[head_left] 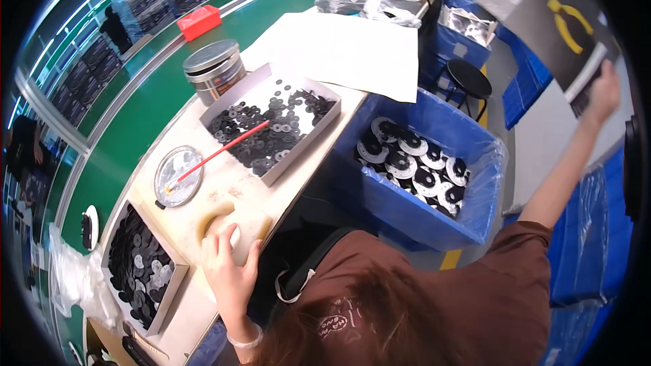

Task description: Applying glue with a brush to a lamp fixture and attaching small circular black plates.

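Note:
My left hand (230,272) rests on the near edge of the bench, at a beige curved block (215,217) shaped like an open ring. Its fingers are bent but apart, with the thumb spread away, and a small white tip shows among them. My right hand (603,95) is stretched far out to the right, beside a grey panel (553,34) with a yellow curved mark. Blur hides its fingers. On the bench, a red-handled brush (230,144) lies across a round clear dish (178,175) and a shallow white box (298,152) of black and grey washers.
A second box (166,298) of black discs stands left of my left hand. Behind are a metal tin (215,68), a red bin (199,22) and white sheets (339,47). A blue lined crate (434,220) holds black-and-white round parts. Beyond it stands a black stool (469,80).

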{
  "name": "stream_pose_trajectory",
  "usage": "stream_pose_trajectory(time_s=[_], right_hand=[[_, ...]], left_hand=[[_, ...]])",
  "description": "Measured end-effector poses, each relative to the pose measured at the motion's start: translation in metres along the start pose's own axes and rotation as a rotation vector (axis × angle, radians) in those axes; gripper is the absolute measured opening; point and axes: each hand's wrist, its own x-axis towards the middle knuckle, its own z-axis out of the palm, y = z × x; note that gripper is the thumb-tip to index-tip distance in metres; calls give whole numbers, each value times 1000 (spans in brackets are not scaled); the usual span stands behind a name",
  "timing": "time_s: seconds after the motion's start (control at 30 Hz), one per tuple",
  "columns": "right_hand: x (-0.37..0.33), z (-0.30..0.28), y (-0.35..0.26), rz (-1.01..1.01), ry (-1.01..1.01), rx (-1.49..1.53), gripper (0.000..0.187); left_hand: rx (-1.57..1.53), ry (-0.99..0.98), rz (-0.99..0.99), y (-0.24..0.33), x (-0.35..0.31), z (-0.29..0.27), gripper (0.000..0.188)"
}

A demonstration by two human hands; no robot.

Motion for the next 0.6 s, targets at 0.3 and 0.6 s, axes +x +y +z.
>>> stream_pose_trajectory(time_s=[0.3,0.6], right_hand=[[-229,237,-10,395,-439,360,35],[-361,259,14,615,-930,365,30]], left_hand=[[75,72,18,2,-5,1,34],[178,72,15,3,-7,0,33]])
